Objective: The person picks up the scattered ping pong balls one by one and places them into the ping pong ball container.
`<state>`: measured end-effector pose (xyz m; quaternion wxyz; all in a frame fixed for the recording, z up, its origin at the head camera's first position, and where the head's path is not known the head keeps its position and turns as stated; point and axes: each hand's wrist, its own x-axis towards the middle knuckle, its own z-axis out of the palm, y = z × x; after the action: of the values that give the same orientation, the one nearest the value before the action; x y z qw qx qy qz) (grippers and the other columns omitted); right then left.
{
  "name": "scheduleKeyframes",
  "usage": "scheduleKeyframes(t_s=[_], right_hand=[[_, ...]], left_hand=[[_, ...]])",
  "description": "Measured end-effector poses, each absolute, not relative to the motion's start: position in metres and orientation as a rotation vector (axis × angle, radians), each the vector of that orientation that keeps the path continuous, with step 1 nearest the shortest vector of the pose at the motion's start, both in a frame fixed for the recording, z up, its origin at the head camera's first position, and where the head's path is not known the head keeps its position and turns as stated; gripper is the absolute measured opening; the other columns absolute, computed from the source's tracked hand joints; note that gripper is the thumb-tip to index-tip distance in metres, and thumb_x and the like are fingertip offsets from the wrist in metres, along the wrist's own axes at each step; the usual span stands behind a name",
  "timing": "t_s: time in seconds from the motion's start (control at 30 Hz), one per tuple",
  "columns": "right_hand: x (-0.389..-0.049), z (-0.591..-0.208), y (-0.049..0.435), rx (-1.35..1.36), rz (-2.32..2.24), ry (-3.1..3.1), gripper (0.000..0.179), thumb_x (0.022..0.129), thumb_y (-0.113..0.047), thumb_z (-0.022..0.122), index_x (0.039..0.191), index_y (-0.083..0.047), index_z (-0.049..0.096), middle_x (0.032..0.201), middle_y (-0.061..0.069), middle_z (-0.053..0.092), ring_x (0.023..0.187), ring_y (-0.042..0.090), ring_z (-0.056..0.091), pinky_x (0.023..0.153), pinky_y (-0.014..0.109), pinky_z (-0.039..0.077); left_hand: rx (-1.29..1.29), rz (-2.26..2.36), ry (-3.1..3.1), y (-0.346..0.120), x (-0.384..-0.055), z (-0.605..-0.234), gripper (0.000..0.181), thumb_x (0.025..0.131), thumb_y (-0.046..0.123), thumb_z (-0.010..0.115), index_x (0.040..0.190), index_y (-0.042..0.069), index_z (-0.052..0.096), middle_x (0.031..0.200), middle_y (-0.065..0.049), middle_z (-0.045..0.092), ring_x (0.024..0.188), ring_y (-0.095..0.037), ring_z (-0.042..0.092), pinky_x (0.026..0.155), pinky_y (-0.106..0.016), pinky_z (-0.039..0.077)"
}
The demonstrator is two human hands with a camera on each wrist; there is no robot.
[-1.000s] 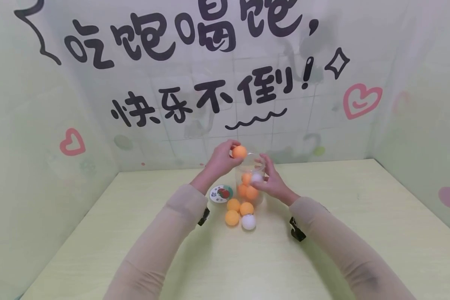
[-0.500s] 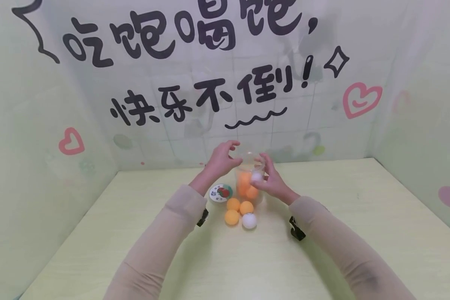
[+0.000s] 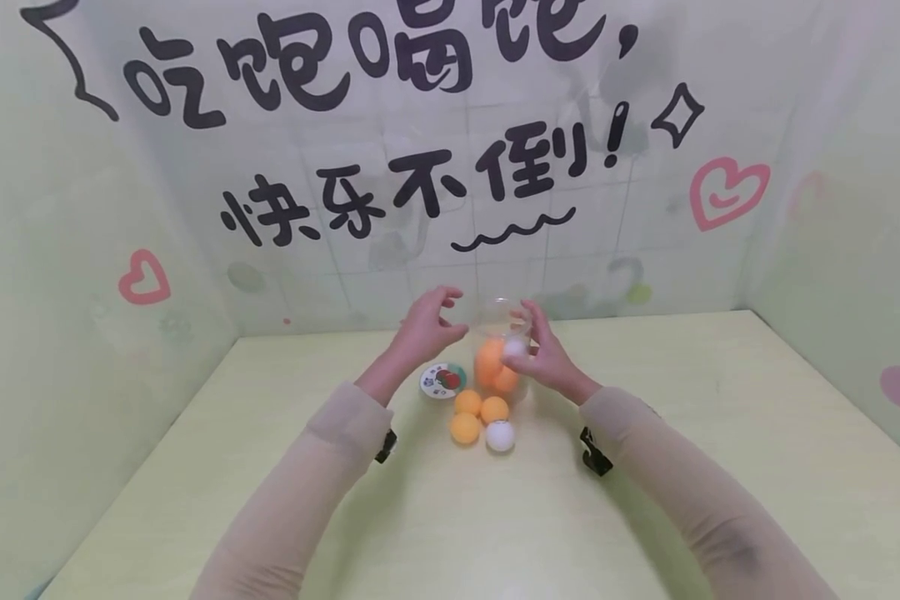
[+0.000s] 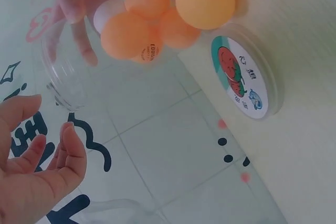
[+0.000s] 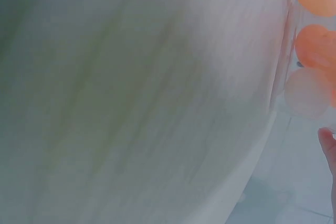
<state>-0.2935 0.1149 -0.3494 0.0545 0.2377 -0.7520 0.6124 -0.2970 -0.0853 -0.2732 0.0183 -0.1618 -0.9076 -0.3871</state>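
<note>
Clear plastic forms the container [image 3: 487,332] that we see standing upright on the pale table [image 3: 682,392], and we take it as the hub of our clock, with twelve toward the back wall [image 3: 390,283]. Inside it we find several orange balls [image 3: 489,362], too blurred together for us to count, and one white ball [image 3: 515,348] on the side toward three o'clock. At three o'clock the right hand [image 3: 551,354] holds the container, its grip wrapped round the side with the thumb in front. At ten o'clock we have the left hand [image 3: 427,325], its grip spread, thumb and fingertips parted, just beside the rim but apart from it. Near nine o'clock lies a round lid [image 3: 443,381], its label of red fruit facing up. Toward six o'clock, on the table, we count three loose orange balls [image 3: 465,428] bunched together, with a loose white ball [image 3: 500,436] nearest us. Both arms wear beige sleeves [image 3: 292,508], and black lettering [image 3: 528,158] runs across the back wall.
</note>
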Motion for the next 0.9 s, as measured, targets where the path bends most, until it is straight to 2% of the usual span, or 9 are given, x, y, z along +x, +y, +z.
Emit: scheduleKeyframes(t_s=[0.2,0.4,0.57,0.67,0.8,0.9], right_hand=[[-0.293,-0.349,0.115,0.715,1.857,-2.292,0.083,0.076,0.007,0.064,0.14,-0.002,0.012,0.143,0.029,0.023,0.128,0.045,0.028,0.097,0.06,0.034],[-0.292,-0.348,0.114,0.715,1.849,-2.291,0.084,0.076,0.006,0.064,0.141,-0.002,0.011,0.143,0.028,0.023,0.128,0.047,0.028,0.097,0.059,0.034],[-0.29,-0.348,0.114,0.698,1.86,-2.294,0.084,0.076,0.006,0.064,0.141,-0.003,0.012,0.144,0.027,0.023,0.129,0.045,0.028,0.097,0.059,0.033],[-0.289,-0.349,0.113,0.69,1.856,-2.298,0.083,0.076,0.006,0.064,0.141,-0.002,0.012,0.144,0.027,0.023,0.129,0.044,0.029,0.097,0.059,0.034],[-0.288,-0.348,0.112,0.682,1.861,-2.296,0.083,0.076,0.007,0.064,0.141,-0.002,0.012,0.144,0.027,0.024,0.129,0.043,0.029,0.098,0.058,0.034],[-0.287,-0.348,0.112,0.674,1.864,-2.3,0.084,0.076,0.006,0.064,0.141,-0.003,0.011,0.144,0.027,0.023,0.13,0.043,0.028,0.098,0.058,0.033]], left_hand=[[-0.456,-1.204,-2.89,-0.093,-0.288,-0.29,0.049,0.082,0.01,0.065,0.126,0.005,0.046,0.121,-0.017,0.051,0.096,-0.027,0.057,0.08,-0.035,0.051],[-0.406,-1.14,-2.989,-0.099,-0.28,-0.309,0.048,0.081,0.01,0.067,0.124,0.005,0.048,0.121,-0.017,0.051,0.106,-0.031,0.051,0.082,-0.037,0.048],[-0.471,-1.065,-3.061,-0.103,-0.273,-0.322,0.041,0.08,0.008,0.067,0.118,0.003,0.052,0.109,-0.018,0.057,0.094,-0.027,0.054,0.076,-0.033,0.048],[-0.548,-1.029,-3.105,-0.103,-0.269,-0.327,0.038,0.08,0.007,0.068,0.114,0.0,0.053,0.107,-0.017,0.06,0.096,-0.026,0.056,0.081,-0.034,0.048],[-0.538,-0.921,-3.261,-0.103,-0.262,-0.332,0.044,0.079,0.014,0.071,0.118,0.005,0.054,0.116,-0.014,0.058,0.104,-0.027,0.054,0.087,-0.038,0.047],[-0.49,-0.818,-3.377,-0.102,-0.257,-0.336,0.049,0.077,0.021,0.073,0.121,0.013,0.054,0.121,-0.01,0.056,0.101,-0.023,0.053,0.086,-0.04,0.046]])
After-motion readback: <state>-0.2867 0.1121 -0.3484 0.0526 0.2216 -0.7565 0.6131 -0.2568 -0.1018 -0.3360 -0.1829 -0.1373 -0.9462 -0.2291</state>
